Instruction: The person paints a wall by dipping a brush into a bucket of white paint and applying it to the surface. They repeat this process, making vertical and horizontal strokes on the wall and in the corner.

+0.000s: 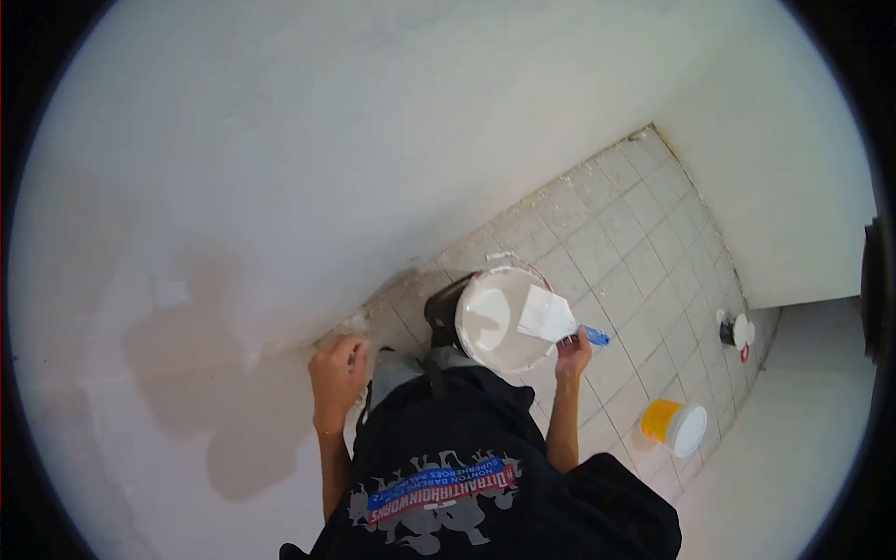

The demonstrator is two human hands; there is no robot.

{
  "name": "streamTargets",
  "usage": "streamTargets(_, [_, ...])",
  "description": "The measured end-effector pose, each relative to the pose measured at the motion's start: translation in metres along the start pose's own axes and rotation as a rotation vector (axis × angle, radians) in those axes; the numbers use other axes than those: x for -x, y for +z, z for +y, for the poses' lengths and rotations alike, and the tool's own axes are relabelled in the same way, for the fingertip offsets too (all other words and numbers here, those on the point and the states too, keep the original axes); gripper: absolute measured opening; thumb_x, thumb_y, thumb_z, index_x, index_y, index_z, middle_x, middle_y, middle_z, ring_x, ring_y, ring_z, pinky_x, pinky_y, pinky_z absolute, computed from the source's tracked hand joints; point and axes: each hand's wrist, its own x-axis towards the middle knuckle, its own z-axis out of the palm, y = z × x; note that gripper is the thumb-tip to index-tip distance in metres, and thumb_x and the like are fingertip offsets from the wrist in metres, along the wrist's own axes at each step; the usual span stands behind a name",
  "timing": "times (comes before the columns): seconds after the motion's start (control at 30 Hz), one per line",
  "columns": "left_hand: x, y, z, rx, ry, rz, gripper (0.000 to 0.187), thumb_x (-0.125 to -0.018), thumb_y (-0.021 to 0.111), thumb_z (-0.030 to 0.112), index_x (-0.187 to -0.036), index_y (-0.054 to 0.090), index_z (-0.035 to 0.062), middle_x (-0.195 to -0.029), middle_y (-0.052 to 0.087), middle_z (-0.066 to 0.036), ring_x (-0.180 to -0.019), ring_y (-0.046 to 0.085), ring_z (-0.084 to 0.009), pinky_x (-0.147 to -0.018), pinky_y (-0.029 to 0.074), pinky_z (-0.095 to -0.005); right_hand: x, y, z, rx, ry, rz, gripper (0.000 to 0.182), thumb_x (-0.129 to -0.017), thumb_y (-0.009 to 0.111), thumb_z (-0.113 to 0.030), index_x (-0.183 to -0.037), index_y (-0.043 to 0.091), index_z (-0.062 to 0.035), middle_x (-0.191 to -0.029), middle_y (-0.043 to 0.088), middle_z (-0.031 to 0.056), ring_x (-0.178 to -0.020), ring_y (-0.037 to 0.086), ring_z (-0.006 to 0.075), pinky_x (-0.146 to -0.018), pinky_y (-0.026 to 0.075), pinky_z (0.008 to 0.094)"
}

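Bucket (499,322): white pail holding white compound, stood on the tiled floor (644,252) just ahead of the person's knees; taken as landmark for all entries below.
Putty knife (551,317): broad blade coated white, blue handle; laid over the bucket's right rim, blade tip above the compound.
Right hand (573,355): placed at the bucket's right edge, fingers closed around the knife handle.
Left hand (338,369): set left of the bucket, against the base of the wall (280,168); fingers curled together, whether anything is gripped cannot be told.
Yellow tub (674,426): small container with white lid, lying on its side well right of the bucket, nearer the person.
Pipe fitting (735,331): dark stub with white discs, far right of the bucket, by the side wall.
Floor: small pale square tiles, plaster crumbs gathered beyond the bucket along the wall joint.
Wall: white, with darker damp-looking patches left of the bucket.
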Motion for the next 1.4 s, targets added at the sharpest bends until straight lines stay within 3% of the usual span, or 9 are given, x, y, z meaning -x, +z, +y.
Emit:
streamTargets(0.1, [0.001,-0.006,-0.004,0.076,0.013,0.011,0.008,-0.086,0.068,0.011,-0.089,0.068,0.0041,-0.084,0.069,-0.012,-0.064,0.066,-0.0268,-0.061,0.052,-0.0343,-0.002,0.005,-0.009,-0.044,-0.024,-0.131,0.027,-0.097,0.059,-0.027,-0.109,0.062,-0.0036,-0.114,0.066,0.0102,-0.109,0.062,0.0262,-0.095,0.049,0.0418])
streamTargets(0.33, [-0.009,-0.064,-0.026,0.241,0.037,0.209,0.006,-0.085,0.068,0.007,-0.089,0.069,0.0027,-0.081,0.07,-0.011,-0.063,0.066,-0.0242,-0.061,0.052,-0.0319,0.012,0.078,-0.061,0.01,-0.252,-0.425,0.027,-0.096,0.06,-0.022,-0.117,0.058,-0.0036,-0.119,0.064,0.0115,-0.108,0.064,0.0246,-0.089,0.053,0.0402])
streamTargets(0.5, [-0.051,-0.184,-0.01,0.207,0.261,0.675,0.002,-0.083,0.067,-0.001,-0.084,0.067,0.0002,-0.073,0.067,-0.009,-0.06,0.062,-0.0178,-0.059,0.049,-0.027,0.048,0.209,-0.132,0.051,-0.516,-0.583,0.029,-0.092,0.066,-0.017,-0.115,0.055,-0.0047,-0.104,0.063,0.007,-0.095,0.062,0.0192,-0.08,0.052,0.0352])
streamTargets(0.57, [-0.062,-0.231,0.0,0.149,0.365,0.893,0.002,-0.083,0.065,-0.002,-0.083,0.065,-0.0004,-0.071,0.065,-0.009,-0.059,0.06,-0.0171,-0.057,0.048,-0.0268,0.069,0.27,-0.162,0.038,-0.598,-0.679,0.046,-0.085,0.073,-0.014,-0.123,0.048,-0.0045,-0.11,0.061,0.0101,-0.099,0.061,0.0212,-0.081,0.051,0.0361])
streamTargets(0.63, [-0.072,-0.273,0.011,0.059,0.468,1.108,0.003,-0.084,0.064,-0.003,-0.083,0.065,-0.0004,-0.07,0.063,-0.008,-0.057,0.058,-0.017,-0.056,0.046,-0.027,0.1,0.333,-0.19,0.083,-0.733,-0.848,0.051,-0.081,0.077,-0.013,-0.122,0.048,-0.0051,-0.108,0.06,0.0098,-0.095,0.06,0.0197,-0.081,0.05,0.0352])
streamTargets(0.73, [-0.083,-0.322,0.019,-0.112,0.575,1.334,0.004,-0.085,0.063,-0.003,-0.083,0.064,0.0006,-0.068,0.06,-0.007,-0.055,0.054,-0.0162,-0.053,0.044,-0.0272,0.211,0.431,-0.238,0.11,-0.941,-1.13,0.026,-0.074,0.078,-0.007,-0.095,0.064,0.0003,-0.089,0.062,0.0084,-0.085,0.058,0.0158,-0.075,0.046,0.0294])
streamTargets(0.83, [-0.099,-0.352,0.008,-0.15,0.589,1.456,0.007,-0.087,0.061,0.0,-0.08,0.06,-0.0002,-0.066,0.055,-0.007,-0.054,0.048,-0.0168,-0.052,0.038,-0.0288,0.298,0.503,-0.274,0.23,-1.097,-1.367,0.022,-0.075,0.077,-0.008,-0.092,0.068,0.0014,-0.086,0.066,0.0095,-0.08,0.06,0.0158,-0.068,0.048,0.0284])
streamTargets(1.03, [-0.11,-0.357,-0.021,-0.451,0.673,1.509,0.004,-0.085,0.059,0.0,-0.083,0.062,0.001,-0.067,0.052,-0.006,-0.053,0.047,-0.0197,-0.048,0.036,-0.0312,0.413,0.594,-0.293,0.35,-1.601,-1.464,0.018,-0.079,0.077,-0.004,-0.096,0.072,-0.0045,-0.094,0.072,0.0075,-0.092,0.068,0.021,-0.08,0.058,0.0386])
streamTargets(1.4, [-0.109,-0.361,-0.03,-0.398,0.77,1.462,0.012,-0.072,0.059,-0.001,-0.082,0.064,0.0027,-0.067,0.054,-0.005,-0.053,0.048,-0.0212,-0.047,0.037,-0.0321,0.473,0.649,-0.288,0.332,-1.865,-1.484,0.012,-0.081,0.076,-0.008,-0.093,0.072,-0.0054,-0.094,0.073,0.0074,-0.087,0.07,0.0218,-0.082,0.058,0.0368])
